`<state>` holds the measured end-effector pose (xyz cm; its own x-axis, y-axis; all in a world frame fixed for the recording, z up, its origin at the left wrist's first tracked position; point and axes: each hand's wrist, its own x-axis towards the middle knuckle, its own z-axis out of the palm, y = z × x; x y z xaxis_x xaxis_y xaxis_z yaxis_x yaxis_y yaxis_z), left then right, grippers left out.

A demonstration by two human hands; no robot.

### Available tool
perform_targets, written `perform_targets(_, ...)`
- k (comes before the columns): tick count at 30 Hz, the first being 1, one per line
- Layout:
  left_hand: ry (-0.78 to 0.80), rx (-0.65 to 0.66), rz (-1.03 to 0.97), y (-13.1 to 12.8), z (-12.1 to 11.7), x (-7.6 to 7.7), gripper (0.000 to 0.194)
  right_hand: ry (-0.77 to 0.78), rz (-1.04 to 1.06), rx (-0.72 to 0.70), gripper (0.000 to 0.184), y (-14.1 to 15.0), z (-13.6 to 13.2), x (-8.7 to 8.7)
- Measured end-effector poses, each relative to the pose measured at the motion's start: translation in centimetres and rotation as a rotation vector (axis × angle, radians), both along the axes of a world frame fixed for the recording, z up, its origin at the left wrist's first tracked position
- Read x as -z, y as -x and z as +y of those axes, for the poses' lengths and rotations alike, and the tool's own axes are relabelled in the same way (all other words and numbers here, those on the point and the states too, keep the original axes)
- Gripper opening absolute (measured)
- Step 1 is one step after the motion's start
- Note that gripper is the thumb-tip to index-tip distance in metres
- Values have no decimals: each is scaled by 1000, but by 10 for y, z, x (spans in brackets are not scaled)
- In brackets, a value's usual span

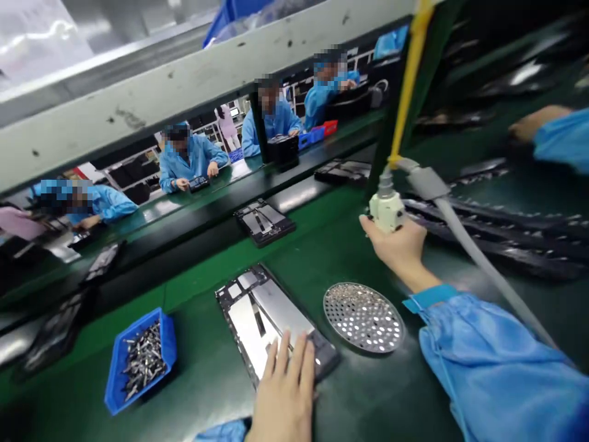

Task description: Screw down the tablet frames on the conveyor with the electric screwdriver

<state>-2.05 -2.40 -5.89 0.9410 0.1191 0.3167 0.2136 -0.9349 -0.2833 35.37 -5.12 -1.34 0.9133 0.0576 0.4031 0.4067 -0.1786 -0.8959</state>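
My left hand (286,383) lies with fingers stretched out on the near end of an opened tablet (288,301), whose silver plates and inner parts face up. My right hand (400,245) is wrapped round a cream-coloured power screwdriver (388,209), held upright; its lower end is hidden. A yellow cord (407,86) runs up from its top, and a grey cable (483,252) trails down to the right. Between the hands lies a round perforated metal plate (363,318) with small shiny screws in it.
A blue bin (140,359) of small metal parts stands at left. Another opened tablet (264,222) lies farther back on the green surface. Black trays (501,239) are at right, near a co-worker's sleeve (564,141). Several people in blue sit across the line, beneath a white beam (184,80).
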Motion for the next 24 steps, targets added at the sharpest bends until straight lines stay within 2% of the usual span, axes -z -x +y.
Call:
perform_targets(2, -23, -113, 50, -1, 39, -9, 56, 13, 5, -23, 23, 6, 2, -5)
perform_targets(5, -9, -366, 72, -7, 115, -19, 56, 15, 14, -49, 21, 9, 1, -13)
perform_targets(8, 101, -656, -60, -14, 189, -27, 48, -19, 14, -38, 25, 7, 0, -15)
perform_targets(10, 210, -815, -189, -18, 224, -33, 46, -40, -15, -62, 28, 5, 0, -14)
perform_targets(13, 274, -897, -283, -23, 245, -42, 45, -51, -58, -96, 33, 6, 2, -11)
perform_targets(16, 301, -832, -288, -42, 243, -46, 41, -58, -77, -104, 36, 6, 5, -8)
perform_targets(20, 444, -796, -247, -102, 251, -50, 42, -3, -54, -106, 33, 4, 5, -6)
perform_targets(24, 604, -950, -185, -166, 278, -59, 53, 69, -28, -140, 31, 4, 4, -6)
